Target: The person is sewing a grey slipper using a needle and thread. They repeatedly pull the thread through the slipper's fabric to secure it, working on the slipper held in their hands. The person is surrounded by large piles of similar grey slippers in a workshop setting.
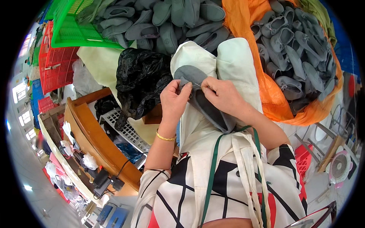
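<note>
Pinching: left hand [173,99] and right hand [222,95] both grip one grey shoe upper [197,91].
Beyond hands: grey heaps [292,53], whether finished unclear.

The person wears a short-sleeved white top [182,190] printed with black lines, black blocks and red patches. Over it hangs a pale cream cloth apron [201,152] with dark green straps [211,167] and cream ties. Below the fingers of the left hand [173,100], a thin gold bangle [165,137] circles the wrist. The right hand [224,95] is bare of jewellery.
</note>
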`<state>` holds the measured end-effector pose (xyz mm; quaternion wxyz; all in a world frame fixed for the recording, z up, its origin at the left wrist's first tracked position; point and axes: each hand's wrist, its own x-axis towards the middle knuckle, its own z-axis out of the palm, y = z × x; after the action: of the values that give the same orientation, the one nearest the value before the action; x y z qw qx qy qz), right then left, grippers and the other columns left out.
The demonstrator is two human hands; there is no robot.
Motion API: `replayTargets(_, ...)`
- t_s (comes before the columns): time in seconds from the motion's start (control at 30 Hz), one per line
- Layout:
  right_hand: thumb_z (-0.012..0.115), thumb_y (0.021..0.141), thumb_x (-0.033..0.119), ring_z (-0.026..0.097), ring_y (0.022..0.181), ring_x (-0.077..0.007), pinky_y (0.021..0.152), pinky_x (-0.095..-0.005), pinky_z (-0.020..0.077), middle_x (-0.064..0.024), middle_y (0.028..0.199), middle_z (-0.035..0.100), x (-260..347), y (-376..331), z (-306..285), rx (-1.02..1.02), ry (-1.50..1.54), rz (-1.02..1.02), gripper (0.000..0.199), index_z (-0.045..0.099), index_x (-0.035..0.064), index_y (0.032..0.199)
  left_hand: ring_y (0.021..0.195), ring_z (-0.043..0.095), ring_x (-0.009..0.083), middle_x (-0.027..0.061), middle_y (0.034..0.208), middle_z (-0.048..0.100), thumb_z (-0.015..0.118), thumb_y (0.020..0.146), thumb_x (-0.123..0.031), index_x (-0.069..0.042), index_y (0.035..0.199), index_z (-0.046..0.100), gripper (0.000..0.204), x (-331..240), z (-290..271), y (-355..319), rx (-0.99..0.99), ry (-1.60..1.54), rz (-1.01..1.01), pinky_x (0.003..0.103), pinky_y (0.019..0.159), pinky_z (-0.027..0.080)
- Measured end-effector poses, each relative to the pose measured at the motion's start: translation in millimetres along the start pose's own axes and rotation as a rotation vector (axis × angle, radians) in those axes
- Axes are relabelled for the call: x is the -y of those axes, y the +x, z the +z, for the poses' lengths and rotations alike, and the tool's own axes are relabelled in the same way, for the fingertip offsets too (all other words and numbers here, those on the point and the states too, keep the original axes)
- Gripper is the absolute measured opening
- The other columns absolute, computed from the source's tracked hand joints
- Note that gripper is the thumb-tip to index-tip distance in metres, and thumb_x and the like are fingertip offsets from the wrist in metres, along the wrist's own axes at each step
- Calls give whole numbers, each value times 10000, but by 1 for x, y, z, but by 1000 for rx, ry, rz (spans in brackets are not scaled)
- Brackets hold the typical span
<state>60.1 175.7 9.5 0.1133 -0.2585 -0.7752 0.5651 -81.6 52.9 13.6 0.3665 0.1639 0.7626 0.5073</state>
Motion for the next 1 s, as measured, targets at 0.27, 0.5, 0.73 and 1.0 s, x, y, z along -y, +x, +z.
replayTargets(0.27, 576, 863, 61, 636, 641, -328, 595, -367, 490, -178, 752, 640, 1, 0, -3, 33, -68, -41, 93, 611, 13, 936, 586, 520, 23, -24, 671, 621, 712, 885, -131, 14, 880, 676, 149, -1, 2, -2, 8, -43, 2, 204, 543, 432)
replayTargets(0.5, 563, 863, 71, 649, 694, -360, 630, -397, 505, -190, 780, 652, -1, 3, -3, 60, -125, -27, 115, 616, 10, 944, 563, 533, 22, -19, 712, 635, 726, 888, -148, -6, 910, 674, 152, 7, 0, 2, 25, 4, 36, 178, 499, 422)
replayTargets(0.73, 551, 933, 143, 644, 711, -378, 629, -470, 498, -181, 759, 651, -10, 1, 9, 32, -186, -85, 106, 564, 41, 956, 549, 537, 28, -17, 705, 632, 683, 896, -151, -12, 875, 672, 141, 0, -6, 6, 71, -3, -82, 181, 496, 432)
replayTargets(1.0, 563, 936, 110, 647, 727, -352, 627, -441, 503, -151, 796, 645, -30, 13, 17, 43, -255, -273, 81, 544, 68, 1003, 526, 537, 28, -20, 725, 649, 658, 895, -131, -37, 878, 685, 99, -5, -13, 12, 144, -180, -219, 172, 501, 434)
